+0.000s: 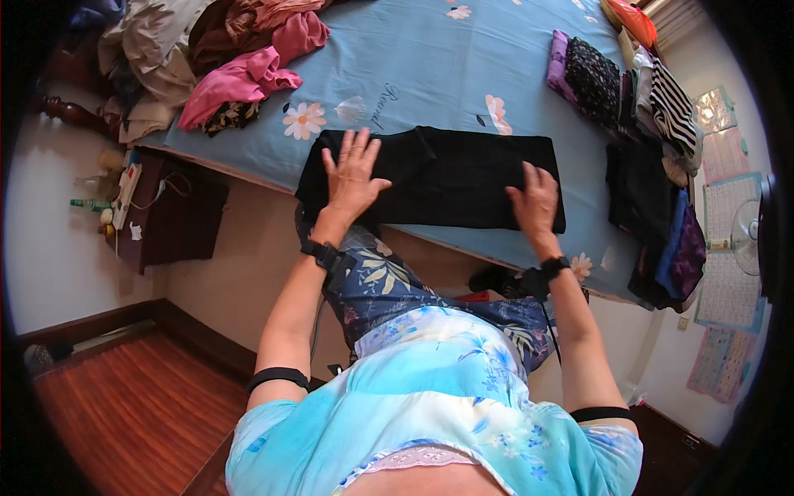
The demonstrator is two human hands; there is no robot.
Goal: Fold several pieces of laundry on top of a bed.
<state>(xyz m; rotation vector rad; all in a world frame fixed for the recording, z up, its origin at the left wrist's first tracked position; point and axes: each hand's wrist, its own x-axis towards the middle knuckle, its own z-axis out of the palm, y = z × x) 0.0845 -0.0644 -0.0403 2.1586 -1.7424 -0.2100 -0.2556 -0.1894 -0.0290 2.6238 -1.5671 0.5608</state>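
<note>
A black garment [451, 178], folded into a long rectangle, lies flat across the near edge of the bed; its exact kind cannot be made out. My left hand [354, 178] rests on its left end with the fingers spread. On the right end lies my right hand [538, 198], palm down, fingers stretched out and thumb apart. Neither hand grips the cloth. Beneath the garment is a light blue sheet [389, 50] printed with flowers.
Loose clothes, among them a pink garment [240, 87], are heaped at the far left. Folded clothes stand in stacks along the right, including a black pair [637, 190] and a striped piece [672, 107]. A dark bedside cabinet [178, 219] stands left of the bed.
</note>
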